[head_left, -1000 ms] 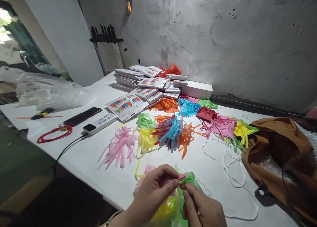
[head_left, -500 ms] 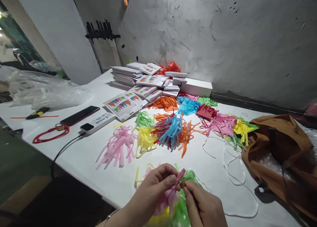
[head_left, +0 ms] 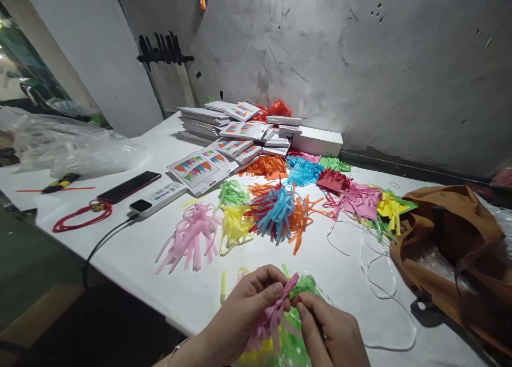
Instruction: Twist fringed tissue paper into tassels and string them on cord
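Observation:
My left hand (head_left: 256, 303) is closed on a pink paper tassel (head_left: 286, 292), its rolled top end poking up past the thumb and its strips hanging below. Close beside it, my right hand (head_left: 326, 324) pinches a thin, needle-like strand (head_left: 297, 291) against the tassel's upper part; whether it is wire, thread or a needle I cannot tell. Green tassel strips (head_left: 308, 287) and some yellow ones (head_left: 260, 353) lie under and behind both hands, partly hidden by them.
Pink (head_left: 196, 231), yellow (head_left: 236, 225), blue (head_left: 278, 212) and orange tassels (head_left: 302, 223) lie ahead. Stacked printed packs (head_left: 202, 124) stand at the back. To the left are a phone (head_left: 130, 186) and a white device (head_left: 156, 199); to the right, white cord (head_left: 394, 297) and a brown bag (head_left: 452, 249).
The hands stay almost in place. The pink strips under my left hand have shifted a little, and one now hangs out towards the right hand.

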Demonstrator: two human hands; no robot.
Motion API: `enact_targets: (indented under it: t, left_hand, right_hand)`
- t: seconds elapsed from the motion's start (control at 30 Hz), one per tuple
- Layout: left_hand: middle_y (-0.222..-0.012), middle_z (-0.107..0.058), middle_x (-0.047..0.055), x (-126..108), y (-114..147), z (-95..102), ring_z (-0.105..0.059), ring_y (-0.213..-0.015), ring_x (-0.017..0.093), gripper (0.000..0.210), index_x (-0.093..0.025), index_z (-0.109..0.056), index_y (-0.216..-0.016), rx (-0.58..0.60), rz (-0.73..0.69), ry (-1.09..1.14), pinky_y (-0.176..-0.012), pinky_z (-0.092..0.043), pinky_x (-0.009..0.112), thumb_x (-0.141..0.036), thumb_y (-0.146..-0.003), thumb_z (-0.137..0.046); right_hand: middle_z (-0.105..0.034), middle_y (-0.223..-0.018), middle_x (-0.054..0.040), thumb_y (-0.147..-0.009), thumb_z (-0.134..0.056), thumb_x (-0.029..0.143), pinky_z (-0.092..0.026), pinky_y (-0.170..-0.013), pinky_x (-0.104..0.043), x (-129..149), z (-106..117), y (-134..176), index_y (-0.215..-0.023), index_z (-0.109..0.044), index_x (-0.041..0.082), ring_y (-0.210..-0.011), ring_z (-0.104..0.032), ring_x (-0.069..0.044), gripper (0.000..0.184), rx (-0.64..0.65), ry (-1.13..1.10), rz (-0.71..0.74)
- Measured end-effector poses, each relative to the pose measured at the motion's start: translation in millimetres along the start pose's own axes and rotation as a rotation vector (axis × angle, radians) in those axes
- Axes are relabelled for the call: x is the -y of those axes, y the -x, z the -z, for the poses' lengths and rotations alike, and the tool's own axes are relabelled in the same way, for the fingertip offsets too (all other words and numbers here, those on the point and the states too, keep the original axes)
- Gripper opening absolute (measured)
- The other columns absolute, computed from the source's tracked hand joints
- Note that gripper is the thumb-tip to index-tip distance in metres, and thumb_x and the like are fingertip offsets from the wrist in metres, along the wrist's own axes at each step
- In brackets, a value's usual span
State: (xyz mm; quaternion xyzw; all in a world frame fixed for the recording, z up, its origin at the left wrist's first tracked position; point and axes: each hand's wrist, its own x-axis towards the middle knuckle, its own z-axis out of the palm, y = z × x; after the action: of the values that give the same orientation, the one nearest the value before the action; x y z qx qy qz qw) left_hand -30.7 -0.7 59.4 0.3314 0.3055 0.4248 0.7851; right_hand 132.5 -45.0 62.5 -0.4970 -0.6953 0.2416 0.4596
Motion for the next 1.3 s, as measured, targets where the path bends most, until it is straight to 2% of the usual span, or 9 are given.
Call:
enact_targets:
  t: [0.37, 0.53, 0.77, 0.87, 0.97, 1.07, 1.13, 1.23, 1.3]
  left_hand:
    - [-0.068, -0.068, 0.001, -2, 0, -0.8, -0.060, -0.064, 0.009, 0.031, -0.014, -0.068, -0.082, 0.030, -0.029, -0.041, -0.061, -0.043, 0.016, -0.039, -0.077, -0.086]
    - [-0.069, -0.065, 0.000, -1, 0, 1.6, -0.054, -0.057, 0.007, 0.034, -0.014, -0.067, -0.081, 0.022, -0.002, -0.121, -0.056, -0.041, 0.016, -0.042, -0.074, -0.087]
    - [-0.070, -0.065, 0.000, -1, 1, -0.7, -0.056, -0.063, 0.009, 0.034, -0.015, -0.066, -0.081, 0.058, -0.014, -0.102, -0.061, -0.043, 0.018, -0.042, -0.077, -0.085]
    - [-0.070, -0.065, 0.001, 0, 2, 1.8, -0.052, -0.059, 0.009, 0.035, -0.015, -0.066, -0.083, 0.063, -0.034, -0.241, -0.056, -0.039, 0.018, -0.046, -0.080, -0.080]
    - [-0.070, -0.065, 0.002, 0, 6, 6.8, -0.049, -0.057, 0.009, 0.030, -0.015, -0.069, -0.088, 0.077, -0.165, -0.556, -0.053, -0.037, 0.019, -0.045, -0.089, -0.069]
    - [-0.080, -0.070, 0.007, -3, 12, 9.4, -0.059, -0.066, 0.014, 0.021, -0.017, -0.071, -0.097, 0.132, -0.343, -0.848, -0.059, -0.043, 0.021, -0.034, -0.097, -0.058]
    - [-0.084, -0.072, 0.008, -6, 15, 8.7, -0.063, -0.071, 0.015, 0.017, -0.018, -0.069, -0.099, 0.177, -0.464, -0.981, -0.064, -0.046, 0.022, -0.025, -0.098, -0.054]
    - [-0.079, -0.071, 0.006, -9, 16, 6.5, -0.064, -0.070, 0.014, 0.014, -0.019, -0.066, -0.097, 0.206, -0.649, -1.158, -0.066, -0.047, 0.021, -0.017, -0.098, -0.052]
    - [-0.079, -0.071, 0.005, -6, 12, 7.3, -0.064, -0.070, 0.014, 0.013, -0.019, -0.064, -0.097, 0.216, -0.719, -1.230, -0.066, -0.047, 0.020, -0.016, -0.099, -0.052]
  right_hand:
    - [-0.070, -0.074, 0.0012, -0.101, -0.044, 0.030, -0.049, -0.064, -0.019, -7, 0, 4, -0.094, -0.066, 0.024, -0.065, -0.069, -0.014, 0.024, 0.029, 0.062, 0.027]
    - [-0.068, -0.072, 0.0010, -0.102, -0.041, 0.030, -0.048, -0.063, -0.019, -10, 2, 5, -0.090, -0.064, 0.024, -0.065, -0.068, -0.014, 0.026, 0.080, 0.162, 0.095]
    - [-0.071, -0.074, 0.0016, -0.102, -0.043, 0.035, -0.047, -0.062, -0.019, -11, 4, 6, -0.093, -0.068, 0.026, -0.064, -0.067, -0.013, 0.028, 0.105, 0.032, -0.016]
    - [-0.072, -0.076, -0.0007, -0.102, -0.041, 0.039, -0.048, -0.062, -0.021, -10, 4, 6, -0.093, -0.069, 0.026, -0.065, -0.068, -0.015, 0.032, 0.100, 0.060, -0.039]
    - [-0.070, -0.067, -0.0007, -0.100, -0.044, 0.048, -0.047, -0.057, -0.022, -8, 6, 5, -0.100, -0.070, 0.026, -0.057, -0.065, -0.015, 0.034, 0.143, -0.030, -0.151]
    - [-0.065, -0.059, 0.0024, -0.092, -0.054, 0.063, -0.039, -0.043, -0.018, -5, 8, 3, -0.120, -0.061, 0.024, -0.040, -0.053, -0.010, 0.048, 0.221, -0.355, -0.429]
    - [-0.064, -0.059, 0.0028, -0.087, -0.059, 0.069, -0.034, -0.039, -0.016, -5, 7, 0, -0.119, -0.058, 0.020, -0.036, -0.047, -0.007, 0.058, 0.266, -0.543, -0.542]
    - [-0.059, -0.057, 0.0029, -0.089, -0.058, 0.066, -0.038, -0.042, -0.017, -6, 3, -5, -0.094, -0.063, 0.019, -0.042, -0.049, -0.007, 0.048, 0.253, -0.551, -0.506]
    - [-0.062, -0.066, -0.0008, -0.091, -0.058, 0.060, -0.048, -0.055, -0.021, -11, 2, -9, -0.081, -0.065, 0.020, -0.057, -0.059, -0.012, 0.042, 0.172, -0.403, -0.345]
